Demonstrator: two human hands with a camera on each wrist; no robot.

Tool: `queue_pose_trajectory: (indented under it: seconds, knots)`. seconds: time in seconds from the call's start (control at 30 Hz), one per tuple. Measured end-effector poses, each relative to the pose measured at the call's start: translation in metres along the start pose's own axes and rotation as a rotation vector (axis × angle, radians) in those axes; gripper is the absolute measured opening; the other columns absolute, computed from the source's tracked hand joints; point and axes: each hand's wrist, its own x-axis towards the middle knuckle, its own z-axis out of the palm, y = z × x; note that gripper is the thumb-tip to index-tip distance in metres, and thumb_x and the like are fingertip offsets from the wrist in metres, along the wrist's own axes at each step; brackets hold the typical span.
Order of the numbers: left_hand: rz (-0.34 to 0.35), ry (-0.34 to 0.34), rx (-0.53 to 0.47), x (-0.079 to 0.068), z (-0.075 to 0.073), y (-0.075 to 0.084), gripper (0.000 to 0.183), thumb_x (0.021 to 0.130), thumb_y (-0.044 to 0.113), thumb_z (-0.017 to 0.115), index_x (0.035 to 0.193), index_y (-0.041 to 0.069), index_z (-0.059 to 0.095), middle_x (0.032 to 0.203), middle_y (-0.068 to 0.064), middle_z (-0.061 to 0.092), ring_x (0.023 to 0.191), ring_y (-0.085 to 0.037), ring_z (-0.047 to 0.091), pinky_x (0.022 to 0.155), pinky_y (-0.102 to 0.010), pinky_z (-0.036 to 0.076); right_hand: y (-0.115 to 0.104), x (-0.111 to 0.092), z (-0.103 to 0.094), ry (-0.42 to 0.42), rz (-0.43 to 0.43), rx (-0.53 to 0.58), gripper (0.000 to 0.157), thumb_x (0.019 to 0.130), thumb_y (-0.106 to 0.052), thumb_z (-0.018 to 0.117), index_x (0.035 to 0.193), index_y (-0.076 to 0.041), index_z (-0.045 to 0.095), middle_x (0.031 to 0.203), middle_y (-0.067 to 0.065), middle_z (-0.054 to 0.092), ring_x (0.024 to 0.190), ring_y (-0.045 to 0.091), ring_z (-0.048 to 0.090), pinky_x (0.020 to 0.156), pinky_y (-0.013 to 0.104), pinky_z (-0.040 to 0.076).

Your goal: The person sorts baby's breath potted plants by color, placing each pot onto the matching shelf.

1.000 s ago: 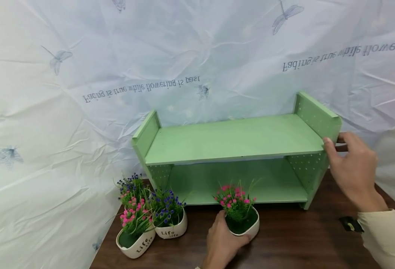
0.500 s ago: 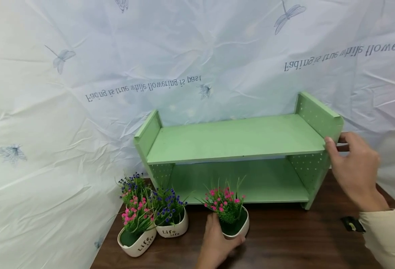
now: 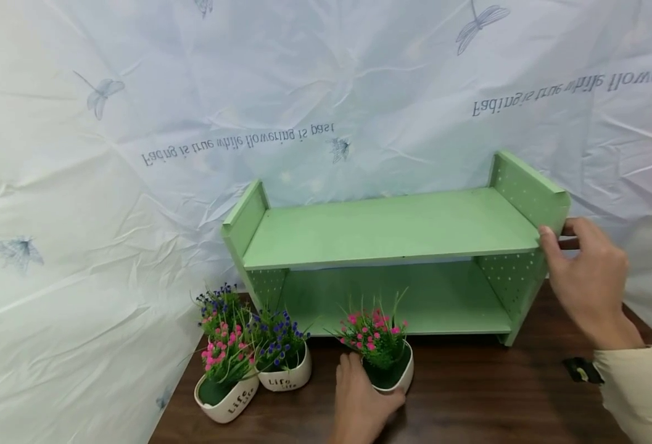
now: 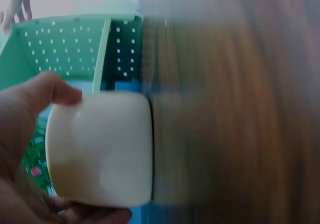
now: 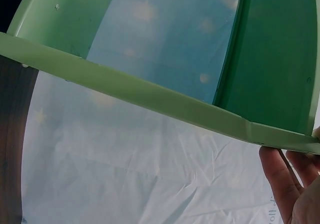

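Observation:
My left hand [image 3: 361, 401] grips a white oval flowerpot [image 3: 402, 376] with pink artificial flowers and green leaves, in front of the shelf. In the left wrist view, the thumb and fingers lie on opposite sides of the pot [image 4: 102, 149], which appears to sit on the tabletop. A green two-tier shelf [image 3: 392, 231] stands behind it. My right hand [image 3: 592, 277] holds the shelf's right side panel, thumb at the front edge and fingers on the outer side. The right wrist view shows the fingers [image 5: 277, 176] against the panel [image 5: 135, 92].
To the left stand a white pot with pink flowers [image 3: 228, 401], a pot with blue flowers [image 3: 287, 376] and, partly hidden behind them, more blue flowers [image 3: 217, 302]. A small black item [image 3: 581, 370] is by the right sleeve. A printed sheet [image 3: 326, 80] hangs behind the brown table [image 3: 470, 394].
The left hand and its flowerpot have shifted left along the front of the shelf, mostly during the earlier half second. The right hand keeps its hold on the shelf.

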Motion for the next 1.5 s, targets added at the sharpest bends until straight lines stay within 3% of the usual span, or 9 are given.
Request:
queue_pose_trajectory:
  seconds: [0.13,0.27,0.43,0.7,0.9,1.03,1.2,1.4,1.5]
  knots:
    - [-0.005,0.125,0.094,-0.009,0.011,0.013,0.086,0.058,0.045,0.094,0.121,0.000,0.056,0.122,-0.020,0.057,0.112,-0.038,0.057,0.086,-0.051,0.058,0.001,-0.001,-0.003,0.009,0.006,-0.013,0.029,0.099,-0.013,0.071,0.106,0.015,0.068,0.097,0.034,0.069,0.092,-0.030,0.034,0.071,0.026,0.032]
    - [-0.010,0.128,0.127,-0.018,0.013,0.020,0.095,0.062,0.054,0.096,0.126,-0.004,0.056,0.123,-0.021,0.058,0.111,-0.038,0.060,0.082,-0.051,0.060,0.002,0.000,-0.004,0.008,0.011,-0.028,0.030,0.099,-0.014,0.071,0.107,0.015,0.068,0.097,0.035,0.069,0.092,-0.030,0.033,0.070,0.026,0.032]
    - [0.049,-0.054,0.046,-0.018,0.001,0.016,0.107,0.070,0.069,0.089,0.141,-0.005,0.057,0.129,-0.024,0.062,0.115,-0.045,0.064,0.087,-0.061,0.057,0.000,0.001,-0.003,0.001,0.002,-0.018,0.030,0.099,-0.014,0.072,0.107,0.015,0.068,0.097,0.034,0.069,0.091,-0.032,0.034,0.070,0.024,0.032]
    - [0.224,-0.383,-0.123,0.018,-0.012,-0.023,0.116,0.075,0.062,0.091,0.168,0.033,0.027,0.169,-0.010,0.033,0.149,-0.033,0.042,0.115,-0.053,0.044,-0.003,0.000,-0.002,-0.023,0.043,-0.022,0.028,0.099,-0.014,0.072,0.107,0.013,0.068,0.098,0.033,0.070,0.088,-0.032,0.034,0.071,0.024,0.033]
    - [0.398,-0.573,-0.165,0.048,-0.014,-0.033,0.103,0.081,0.058,0.088,0.164,0.046,0.028,0.168,0.012,0.034,0.152,-0.018,0.038,0.118,-0.050,0.041,-0.001,-0.004,-0.001,-0.020,0.026,-0.020,0.028,0.099,-0.013,0.072,0.106,0.013,0.068,0.097,0.033,0.069,0.090,-0.029,0.034,0.072,0.027,0.033]
    - [0.430,-0.674,-0.193,0.058,-0.011,-0.033,0.101,0.084,0.054,0.087,0.164,0.049,0.026,0.169,0.016,0.030,0.154,-0.012,0.033,0.120,-0.047,0.039,-0.002,-0.003,0.000,-0.028,0.010,-0.020,0.028,0.099,-0.014,0.071,0.105,0.013,0.068,0.095,0.032,0.069,0.090,-0.030,0.034,0.072,0.027,0.033]
    - [0.481,-0.631,-0.190,0.057,-0.005,-0.026,0.103,0.079,0.048,0.092,0.163,0.046,0.032,0.164,0.016,0.040,0.147,-0.010,0.043,0.114,-0.040,0.045,-0.002,-0.001,0.000,-0.033,0.014,-0.009,0.028,0.100,-0.013,0.071,0.106,0.014,0.067,0.096,0.033,0.069,0.090,-0.029,0.035,0.073,0.025,0.034]
    - [0.411,-0.544,-0.152,0.047,0.002,-0.018,0.104,0.075,0.049,0.092,0.161,0.050,0.034,0.167,0.016,0.035,0.155,-0.022,0.034,0.112,-0.062,0.042,-0.002,0.000,0.000,-0.016,0.012,-0.003,0.028,0.099,-0.012,0.072,0.106,0.015,0.067,0.097,0.034,0.069,0.090,-0.029,0.035,0.073,0.024,0.034]
    - [0.450,-0.445,-0.200,0.041,0.008,-0.015,0.107,0.074,0.046,0.094,0.162,0.048,0.034,0.166,0.016,0.036,0.154,-0.020,0.035,0.115,-0.058,0.042,-0.003,0.001,-0.001,-0.007,0.003,-0.003,0.028,0.099,-0.012,0.071,0.105,0.015,0.067,0.096,0.034,0.069,0.090,-0.029,0.035,0.073,0.025,0.034]
